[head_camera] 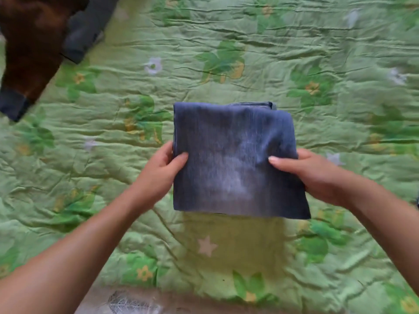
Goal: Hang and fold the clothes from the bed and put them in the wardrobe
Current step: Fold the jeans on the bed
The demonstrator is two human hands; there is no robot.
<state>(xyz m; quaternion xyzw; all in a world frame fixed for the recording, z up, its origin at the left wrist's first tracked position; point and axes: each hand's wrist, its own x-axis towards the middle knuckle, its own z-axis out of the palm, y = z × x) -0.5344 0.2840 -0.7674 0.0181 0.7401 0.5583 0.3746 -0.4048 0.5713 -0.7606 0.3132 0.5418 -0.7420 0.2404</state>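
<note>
A folded pair of blue jeans [233, 159], a thick square bundle faded pale in the middle, is lifted a little above the bed; its shadow falls on the cover below. My left hand [158, 171] grips its left edge, thumb on top and fingers underneath. My right hand [310, 173] grips the right edge the same way. The fingers under the cloth are hidden.
A wrinkled green quilt [294, 64] with a flower print covers the bed. At the top left lie a brown garment with a dark cuff [29, 53] and a dark grey garment [86, 30]. The bed's near edge [136, 302] runs along the bottom.
</note>
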